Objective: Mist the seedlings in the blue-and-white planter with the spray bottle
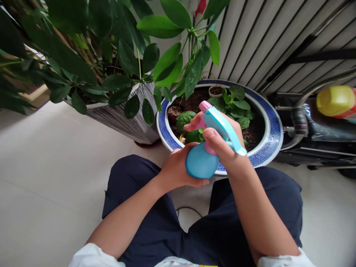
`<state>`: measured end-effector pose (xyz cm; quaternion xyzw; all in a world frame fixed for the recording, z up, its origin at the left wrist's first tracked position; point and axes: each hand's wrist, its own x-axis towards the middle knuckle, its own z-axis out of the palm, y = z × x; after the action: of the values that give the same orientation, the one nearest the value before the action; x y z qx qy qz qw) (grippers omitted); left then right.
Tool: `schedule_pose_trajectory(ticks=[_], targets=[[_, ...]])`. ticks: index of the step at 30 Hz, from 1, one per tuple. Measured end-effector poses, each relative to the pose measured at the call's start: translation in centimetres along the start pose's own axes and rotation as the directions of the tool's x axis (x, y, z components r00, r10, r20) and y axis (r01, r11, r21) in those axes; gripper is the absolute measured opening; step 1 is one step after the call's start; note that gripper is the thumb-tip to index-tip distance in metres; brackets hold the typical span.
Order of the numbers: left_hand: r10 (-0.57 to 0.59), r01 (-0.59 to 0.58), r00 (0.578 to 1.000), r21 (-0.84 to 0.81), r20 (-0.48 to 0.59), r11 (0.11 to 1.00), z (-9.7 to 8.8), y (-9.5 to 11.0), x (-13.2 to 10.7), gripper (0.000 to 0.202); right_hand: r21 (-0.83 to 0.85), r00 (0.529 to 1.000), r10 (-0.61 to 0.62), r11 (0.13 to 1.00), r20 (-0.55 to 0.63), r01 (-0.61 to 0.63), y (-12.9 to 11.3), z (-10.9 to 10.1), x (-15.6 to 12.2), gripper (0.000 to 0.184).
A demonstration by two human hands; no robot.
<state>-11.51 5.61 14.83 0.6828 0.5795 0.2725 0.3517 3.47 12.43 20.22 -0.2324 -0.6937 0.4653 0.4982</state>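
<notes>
Plainly, we have both hands on the bottle [202, 161]: our left hand [179, 167] cups its body, and our right hand [225, 150] wraps the spray head [222, 122], fingers by the trigger [200, 123]. It sits over the near rim of the pot [271, 139], its nozzle [205, 106] pointing far and slightly left. To handle it well, we should probably brace the body below, squeeze evenly and leave the nozzle clear of our fingers. The bottle looks round and blue, tilted, with a paler head and pink nozzle; we cannot tell how full it is.
</notes>
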Motion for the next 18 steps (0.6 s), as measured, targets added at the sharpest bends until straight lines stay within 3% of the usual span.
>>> schedule_pose_trajectory(ticks=[7,18], targets=[[0.031,-0.029,0.999,-0.071,0.021,0.997,0.01,-0.05,0.0,0.091,-0.066,0.998,0.049,0.997,-0.032,-0.051,-0.26,-0.02,-0.11,0.035],[0.009,-0.007,1.0,-0.058,0.022,0.998,-0.14,-0.05,0.05,0.095,-0.053,0.998,0.044,0.997,-0.048,-0.047,-0.14,-0.03,-0.09,0.036]])
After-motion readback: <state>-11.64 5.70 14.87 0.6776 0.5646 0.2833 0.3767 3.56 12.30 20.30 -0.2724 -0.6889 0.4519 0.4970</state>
